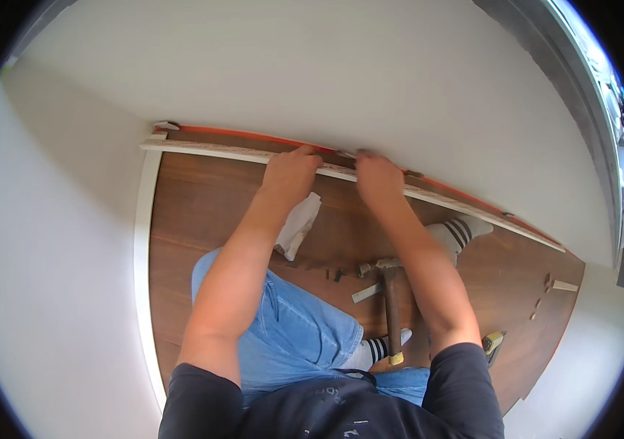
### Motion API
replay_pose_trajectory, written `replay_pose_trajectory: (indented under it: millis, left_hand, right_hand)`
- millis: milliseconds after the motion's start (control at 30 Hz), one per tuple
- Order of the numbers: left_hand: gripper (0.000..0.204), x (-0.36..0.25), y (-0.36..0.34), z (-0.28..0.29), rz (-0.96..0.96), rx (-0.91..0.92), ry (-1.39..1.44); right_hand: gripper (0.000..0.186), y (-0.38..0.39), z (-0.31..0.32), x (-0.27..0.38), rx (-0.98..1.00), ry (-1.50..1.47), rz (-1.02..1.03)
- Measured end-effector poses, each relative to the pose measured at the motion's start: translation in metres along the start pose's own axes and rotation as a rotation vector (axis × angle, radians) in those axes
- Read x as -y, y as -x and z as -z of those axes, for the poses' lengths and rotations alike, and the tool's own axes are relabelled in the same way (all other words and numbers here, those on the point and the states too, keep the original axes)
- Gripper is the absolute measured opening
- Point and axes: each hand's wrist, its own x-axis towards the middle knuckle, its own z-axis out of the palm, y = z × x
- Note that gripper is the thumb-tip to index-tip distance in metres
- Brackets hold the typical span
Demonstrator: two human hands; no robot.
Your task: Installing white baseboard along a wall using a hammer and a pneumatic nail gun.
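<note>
My left hand (291, 174) has its fingers curled at the thin orange strip (242, 134) along the foot of the wall; what they hold is hidden. My right hand (379, 178) is closed a little to the right, beside a small pale piece (343, 154) on that strip, its grip also unclear. A long white trim board (217, 151) runs under both hands, parallel to the wall. A crumpled white paper or cloth (299, 219) lies below my left hand. Between my forearms are a hammer (391, 314) and a short flat strip (366, 293).
Walls (312, 66) border the brown wood floor (202, 197), with upright white trim (145, 263) at left. My legs (305, 329) are on the floor. A yellow tape measure or tool (493, 344) and wood scraps (563, 285) lie at right. A metal frame (604, 146) is upper right.
</note>
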Motion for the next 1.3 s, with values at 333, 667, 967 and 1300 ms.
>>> replay_pose_trajectory:
  millis: [333,667,967,1300]
  left_hand:
    - [0.027,-0.003,-0.012,0.002,0.001,-0.091,-0.021]
    - [0.024,0.058,0.021,0.058,0.505,-0.164,0.31]
    - [0.045,0.118,0.026,0.049,0.759,-0.219,0.566]
    - [0.056,0.153,0.003,0.011,0.835,-0.391,1.012]
  right_hand:
    - [0.038,0.088,0.012,-0.092,-0.176,0.084,-0.045]
    - [0.033,0.063,0.004,-0.126,0.014,0.068,-0.167]
    - [0.031,0.068,-0.015,-0.134,-0.104,-0.105,-0.197]
    - [0.032,0.068,-0.037,-0.14,-0.304,-0.164,-0.071]
